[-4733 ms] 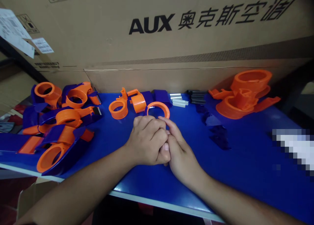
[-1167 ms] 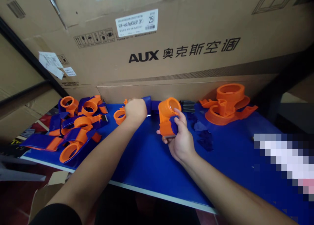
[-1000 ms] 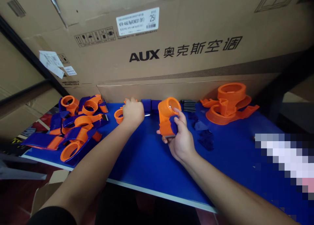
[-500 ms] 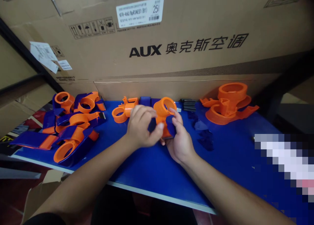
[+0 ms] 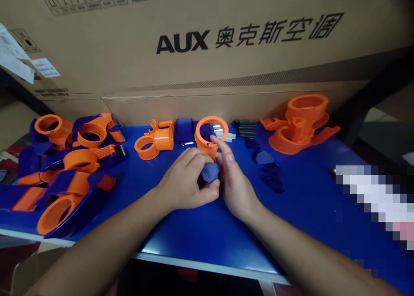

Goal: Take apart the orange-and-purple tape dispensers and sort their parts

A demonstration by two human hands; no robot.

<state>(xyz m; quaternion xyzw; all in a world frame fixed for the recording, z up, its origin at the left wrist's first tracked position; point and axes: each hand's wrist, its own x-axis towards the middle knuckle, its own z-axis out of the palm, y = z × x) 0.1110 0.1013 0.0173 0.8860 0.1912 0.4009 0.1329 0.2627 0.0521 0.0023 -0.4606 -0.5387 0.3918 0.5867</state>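
Between my two hands is a packing-tape dispenser, an orange ring-shaped body [image 5: 207,148] with its round opening facing me. At its near end a dark blue piece [image 5: 211,172] shows between my fingers. My left hand [image 5: 186,179] is closed around this end, its thumb and fingers curled on the blue piece. My right hand [image 5: 238,186] wraps the other side, with its index finger extended up against the orange ring. My palms and fingers hide much of the lower body, so how the blue piece sits against the orange part cannot be made out.
Several orange-and-blue tape dispensers [image 5: 80,160] are piled at the left. Loose orange parts [image 5: 163,139], blue parts [image 5: 184,130], silver strips [image 5: 226,136], black strips [image 5: 246,129] and dark blue pieces [image 5: 271,175] lie at the back. Stacked orange parts [image 5: 299,123] stand right, before a large cardboard box [image 5: 129,63].
My hands have come closer together, and the dispenser has turned so its ring faces me. My left hand has closed on the blue end. The view has tilted down.
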